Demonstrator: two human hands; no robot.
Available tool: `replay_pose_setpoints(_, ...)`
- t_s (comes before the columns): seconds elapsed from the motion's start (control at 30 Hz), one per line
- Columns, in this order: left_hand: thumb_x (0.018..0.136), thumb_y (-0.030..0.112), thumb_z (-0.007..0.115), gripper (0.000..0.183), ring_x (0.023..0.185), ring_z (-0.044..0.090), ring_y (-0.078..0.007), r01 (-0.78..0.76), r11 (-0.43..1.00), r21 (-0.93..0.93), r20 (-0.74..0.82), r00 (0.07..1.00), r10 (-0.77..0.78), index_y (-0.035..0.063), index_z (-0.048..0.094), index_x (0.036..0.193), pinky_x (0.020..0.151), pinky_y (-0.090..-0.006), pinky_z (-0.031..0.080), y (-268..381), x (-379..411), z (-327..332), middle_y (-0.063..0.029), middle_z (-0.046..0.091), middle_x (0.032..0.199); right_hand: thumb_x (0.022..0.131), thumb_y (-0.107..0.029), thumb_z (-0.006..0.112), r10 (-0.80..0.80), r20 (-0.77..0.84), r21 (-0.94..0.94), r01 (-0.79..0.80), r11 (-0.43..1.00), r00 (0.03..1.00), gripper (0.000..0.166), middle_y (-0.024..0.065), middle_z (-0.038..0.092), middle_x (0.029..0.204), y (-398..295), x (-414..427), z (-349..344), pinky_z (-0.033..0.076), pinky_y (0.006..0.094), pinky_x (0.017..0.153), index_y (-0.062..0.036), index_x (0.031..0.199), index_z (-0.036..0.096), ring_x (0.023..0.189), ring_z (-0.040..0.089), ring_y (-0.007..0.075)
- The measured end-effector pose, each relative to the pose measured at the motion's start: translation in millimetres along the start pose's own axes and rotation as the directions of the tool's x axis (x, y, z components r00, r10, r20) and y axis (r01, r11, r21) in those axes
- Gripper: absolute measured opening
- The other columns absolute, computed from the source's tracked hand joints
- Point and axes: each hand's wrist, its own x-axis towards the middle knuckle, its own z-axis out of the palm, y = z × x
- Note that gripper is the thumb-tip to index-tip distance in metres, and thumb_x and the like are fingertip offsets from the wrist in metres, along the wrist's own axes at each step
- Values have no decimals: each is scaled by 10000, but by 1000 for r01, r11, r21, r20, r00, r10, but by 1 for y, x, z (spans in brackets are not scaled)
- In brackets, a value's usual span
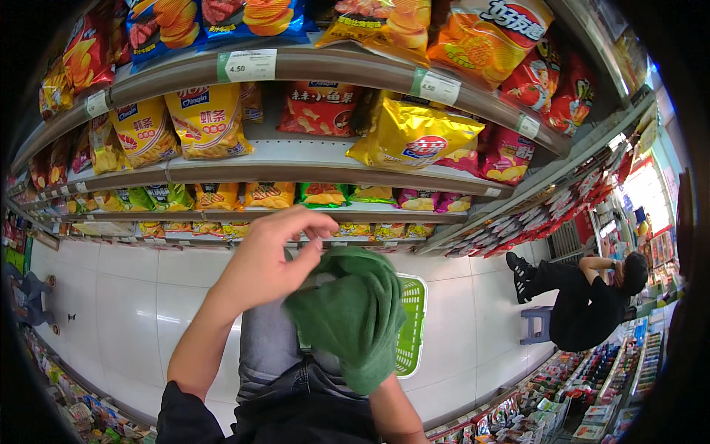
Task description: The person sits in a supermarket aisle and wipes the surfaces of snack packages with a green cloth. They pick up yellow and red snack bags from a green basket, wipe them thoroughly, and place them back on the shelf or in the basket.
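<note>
My left hand point(277, 261) is raised before the lower snack shelves, its fingers bent and slightly apart, with nothing in them. Just to its right a green cloth point(355, 311) is draped over my right hand, which it hides, so only the forearm shows below it. Whether the fingers under the cloth grip it cannot be seen. Behind the cloth a green plastic basket point(410, 327) with a white rim is partly visible. Above my hands, a yellow snack bag point(419, 133) leans forward on the second shelf, with a red snack bag point(319, 109) to its left.
Shelves with price tags point(310, 173) hold many snack bags. A person in black point(582, 311) sits on a grey-blue plastic stool point(535, 324) at the right, with hanging packets nearby. Another person point(30, 294) is partly visible at the far left. Stocked shelves line the bottom edge.
</note>
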Motion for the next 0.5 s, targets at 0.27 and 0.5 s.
replay_pose_setpoints(0.27,929,95,640,244,1068,626,-161,167,974,-154,-229,953,-200,8,656,1157,917,-325,502,-20,17,-37,-90,665,1162,804,-210,758,-340,90,-416,346,841,936,638,156,554,1273,-4,102,-14,413,451,1037,-35,1358,495,1149,541,327)
replay_pose_setpoints(0.5,915,137,697,429,1209,574,-212,31,1000,5,-370,929,-27,-2,580,1303,1061,-385,446,-66,68,-44,-124,595,1295,845,-182,723,-433,185,-461,468,754,882,538,145,563,1282,4,182,6,392,439,1065,-37,1325,530,1184,526,321)
